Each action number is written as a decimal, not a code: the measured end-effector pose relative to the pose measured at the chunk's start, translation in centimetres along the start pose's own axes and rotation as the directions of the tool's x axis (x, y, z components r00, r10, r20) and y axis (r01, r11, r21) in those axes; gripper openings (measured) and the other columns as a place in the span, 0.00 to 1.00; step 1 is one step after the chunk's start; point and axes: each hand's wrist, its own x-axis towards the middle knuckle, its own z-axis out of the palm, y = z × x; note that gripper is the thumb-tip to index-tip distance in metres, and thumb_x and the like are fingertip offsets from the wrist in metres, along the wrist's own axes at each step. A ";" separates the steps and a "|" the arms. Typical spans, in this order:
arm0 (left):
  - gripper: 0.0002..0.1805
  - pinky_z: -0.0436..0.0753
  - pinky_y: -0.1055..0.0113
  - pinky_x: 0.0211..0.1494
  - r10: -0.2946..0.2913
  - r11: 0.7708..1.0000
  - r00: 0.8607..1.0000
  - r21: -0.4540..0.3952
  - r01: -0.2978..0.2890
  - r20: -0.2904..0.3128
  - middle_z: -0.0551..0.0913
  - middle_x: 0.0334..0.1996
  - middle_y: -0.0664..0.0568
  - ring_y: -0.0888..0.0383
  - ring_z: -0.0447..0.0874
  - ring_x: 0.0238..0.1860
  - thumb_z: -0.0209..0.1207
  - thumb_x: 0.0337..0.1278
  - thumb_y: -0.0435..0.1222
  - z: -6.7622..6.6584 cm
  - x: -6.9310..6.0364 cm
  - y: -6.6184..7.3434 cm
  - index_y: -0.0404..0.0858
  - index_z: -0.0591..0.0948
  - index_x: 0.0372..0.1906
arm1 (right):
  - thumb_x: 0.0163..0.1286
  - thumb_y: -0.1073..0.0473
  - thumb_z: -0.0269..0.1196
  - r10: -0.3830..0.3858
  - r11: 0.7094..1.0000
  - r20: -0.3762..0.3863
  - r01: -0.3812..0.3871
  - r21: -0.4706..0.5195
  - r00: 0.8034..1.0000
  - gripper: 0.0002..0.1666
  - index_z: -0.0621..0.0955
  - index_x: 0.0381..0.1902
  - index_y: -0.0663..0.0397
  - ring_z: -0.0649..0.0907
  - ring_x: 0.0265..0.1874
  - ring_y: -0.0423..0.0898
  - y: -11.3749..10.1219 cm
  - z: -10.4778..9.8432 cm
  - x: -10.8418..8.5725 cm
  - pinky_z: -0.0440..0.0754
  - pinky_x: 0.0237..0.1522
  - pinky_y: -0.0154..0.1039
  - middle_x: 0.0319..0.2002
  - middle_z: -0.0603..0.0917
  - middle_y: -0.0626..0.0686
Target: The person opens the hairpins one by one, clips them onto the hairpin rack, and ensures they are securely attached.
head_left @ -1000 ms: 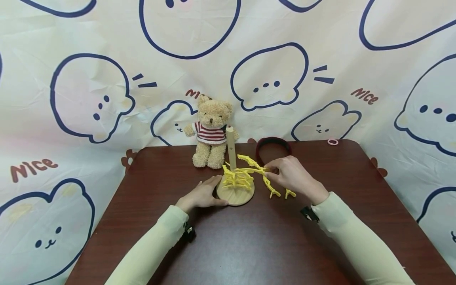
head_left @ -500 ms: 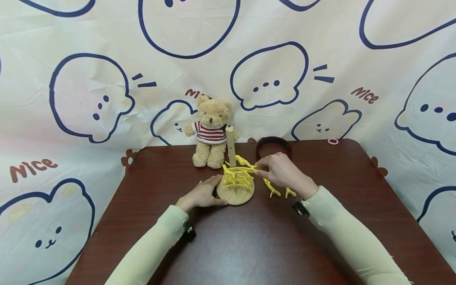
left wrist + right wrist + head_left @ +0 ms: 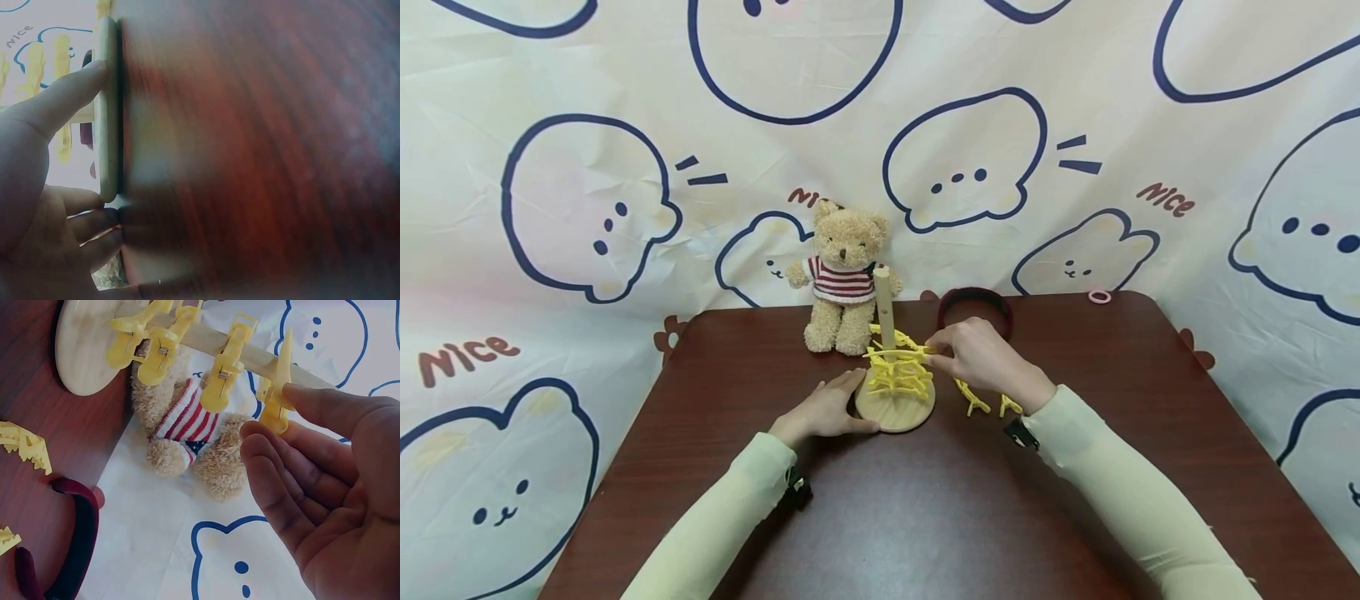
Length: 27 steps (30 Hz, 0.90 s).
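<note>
A wooden stand has a round base (image 3: 897, 417) and an upright post (image 3: 883, 302). Several yellow spring hair clips (image 3: 225, 365) are on the post, one above another. My right hand (image 3: 982, 358) pinches the handle end of the uppermost yellow hair clip (image 3: 284, 362) between thumb and fingers. In the right wrist view that clip lies against the post; its far side is hidden. My left hand (image 3: 824, 408) holds the rim of the base, thumb at the near edge and fingers round the left side, as the left wrist view also shows.
Yellow toothed hair clips (image 3: 976, 403) lie on the table right of the stand, partly behind my right hand. A dark red headband (image 3: 976, 294) stands behind them. A teddy bear (image 3: 844, 258) leans at the back, and a pink ring (image 3: 1100, 297) sits at the back right.
My right hand has moved left with the hair clip, bringing it to the post above the other clips. My left hand has stayed on the base.
</note>
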 end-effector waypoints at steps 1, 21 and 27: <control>0.61 0.53 0.37 0.78 0.003 1.000 1.000 0.001 -0.003 0.000 0.55 0.80 0.43 0.46 0.50 0.81 0.66 0.51 0.63 0.0 0.0 0.0 0.38 0.51 0.80 | 0.67 0.51 0.69 -0.001 1.000 0.000 0.001 -0.003 1.000 0.13 0.90 0.44 0.50 0.87 0.36 0.46 0.0 0.0 0.1 0.82 0.41 0.43 0.41 0.91 0.48; 0.61 0.51 0.37 0.78 -0.008 1.000 1.000 -0.010 0.008 0.004 0.54 0.79 0.42 0.45 0.50 0.81 0.67 0.51 0.63 -0.1 -0.2 0.3 0.37 0.51 0.80 | 0.68 0.51 0.67 -0.022 1.000 0.001 0.022 -0.019 1.000 0.16 0.88 0.49 0.53 0.86 0.38 0.45 -0.1 0.4 0.5 0.83 0.44 0.44 0.44 0.90 0.50; 0.61 0.50 0.37 0.79 -0.012 1.000 1.000 -0.011 0.012 0.007 0.54 0.80 0.43 0.46 0.49 0.81 0.67 0.51 0.63 -0.1 -0.2 0.2 0.38 0.50 0.80 | 0.67 0.52 0.68 0.010 1.000 0.002 -0.010 0.011 1.000 0.17 0.87 0.50 0.54 0.87 0.40 0.46 0.0 0.6 0.6 0.84 0.46 0.45 0.42 0.90 0.50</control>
